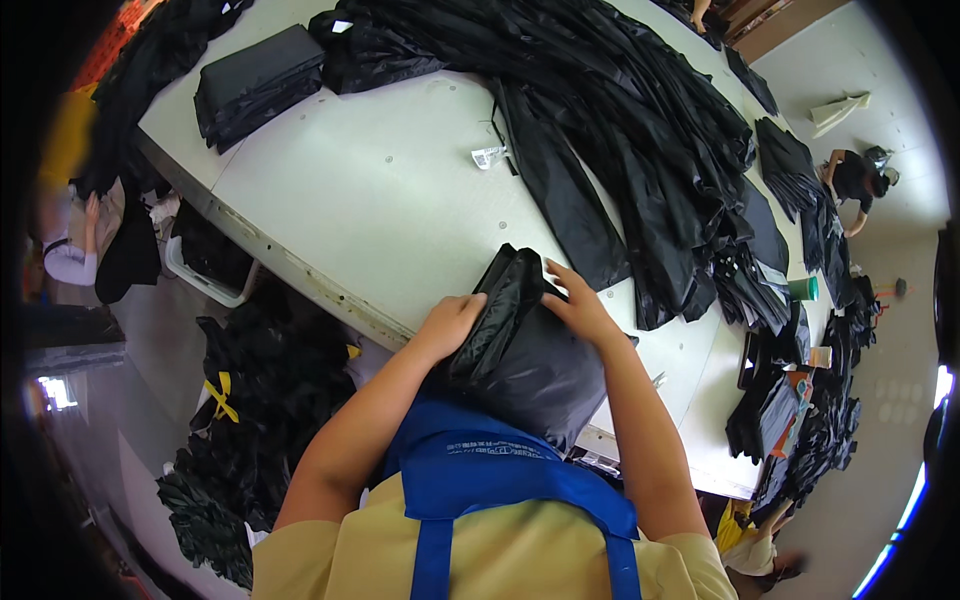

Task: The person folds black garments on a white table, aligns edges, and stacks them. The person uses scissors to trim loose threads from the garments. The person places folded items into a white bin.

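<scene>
A bundle of folded shiny black fabric [545, 365] stands tilted against my blue apron [480, 475] at the table's near edge. Its layered top folds rise between my hands. My left hand [455, 325] grips the left side, with its fingertips tucked behind the layers. On the other side, my right hand [582, 308] has its thumb and bent fingers on the upper right edge. Parts of both hands' fingers are hidden by the fabric. Whether the bundle is one garment or several, I cannot tell.
On the pale table [330, 190] lies a long heap of black garments [600, 90]. A folded black stack [260, 80] sits at the far left, and a white tag [489, 157] lies mid-table. More black fabric [265, 400] fills the floor at left. Other people work around the table.
</scene>
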Tool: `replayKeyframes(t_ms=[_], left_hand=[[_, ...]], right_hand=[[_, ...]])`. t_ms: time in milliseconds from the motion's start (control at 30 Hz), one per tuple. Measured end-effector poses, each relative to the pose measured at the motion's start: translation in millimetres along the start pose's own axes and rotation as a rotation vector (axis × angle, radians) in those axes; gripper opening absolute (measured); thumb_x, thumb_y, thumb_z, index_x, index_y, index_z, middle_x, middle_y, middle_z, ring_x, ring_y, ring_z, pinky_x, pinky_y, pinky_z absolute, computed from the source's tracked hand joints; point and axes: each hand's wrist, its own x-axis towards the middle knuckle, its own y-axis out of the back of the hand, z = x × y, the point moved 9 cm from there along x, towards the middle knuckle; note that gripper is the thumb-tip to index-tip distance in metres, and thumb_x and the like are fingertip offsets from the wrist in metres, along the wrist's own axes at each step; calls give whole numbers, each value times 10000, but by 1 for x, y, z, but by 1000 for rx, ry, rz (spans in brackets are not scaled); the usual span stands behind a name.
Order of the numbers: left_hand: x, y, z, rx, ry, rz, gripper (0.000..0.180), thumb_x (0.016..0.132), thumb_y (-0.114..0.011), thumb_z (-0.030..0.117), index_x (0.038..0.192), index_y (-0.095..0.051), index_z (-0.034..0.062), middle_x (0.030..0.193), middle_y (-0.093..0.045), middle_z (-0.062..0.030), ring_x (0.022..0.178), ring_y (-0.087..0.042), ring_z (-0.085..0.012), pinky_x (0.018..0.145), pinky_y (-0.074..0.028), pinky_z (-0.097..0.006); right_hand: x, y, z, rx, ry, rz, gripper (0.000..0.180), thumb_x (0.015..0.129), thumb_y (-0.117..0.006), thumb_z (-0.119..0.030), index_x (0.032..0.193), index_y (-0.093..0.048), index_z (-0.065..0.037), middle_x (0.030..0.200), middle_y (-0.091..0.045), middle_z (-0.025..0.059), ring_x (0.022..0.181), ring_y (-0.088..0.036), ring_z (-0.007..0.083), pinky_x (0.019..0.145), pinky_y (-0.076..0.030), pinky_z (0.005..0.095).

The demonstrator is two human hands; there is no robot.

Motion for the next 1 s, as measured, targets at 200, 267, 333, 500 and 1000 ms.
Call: replayKeyframes(t_ms=[200,267,333,500,1000], left_hand=[[17,-21,-23,-369,172,-116,624,962,-430,495,1231,-547,-55,1090,-643,-163,994,-603,-224,856,-465,-325],[13,-34,-24,-408,157,-188,575,965,-446,467,1168,-568,-57,990,-653,-128,892,-608,-197,799,-473,-314],[-8,-30,3,-303,-15,-133,554,947,-474,467,1093,-601,-52,942,-649,-181,877,-615,-302,818,-460,-351],[-45,-49,15,-651,-141,-165,406,973,-489,319,1241,-531,16,976,-632,-164,926,-602,-283,865,-450,-360],[-8,-58,25,-69,-356,-232,189,842,-586,212,961,-676,95,870,-673,-157,817,-637,-328,739,-488,-411]], right_hand=[[21,-27,-26,-5,-188,-103,560,776,-758,-262,1235,-539,-28,1185,-579,141,1088,-542,261,934,-434,346],[8,-31,-40,-128,-17,-110,624,706,-805,-270,1236,-545,-64,1174,-579,147,1106,-528,288,954,-421,376],[-6,-30,-63,-239,79,-144,678,680,-818,-275,1259,-530,-72,1220,-562,152,1183,-484,308,1006,-384,394],[-9,-17,-68,-183,-78,-436,891,577,-828,-231,1371,-457,-70,1347,-507,117,1265,-445,282,1075,-307,375],[-25,-19,-81,306,-223,-365,906,504,-853,-482,1212,-537,-13,1190,-589,130,1122,-530,232,982,-382,332]])
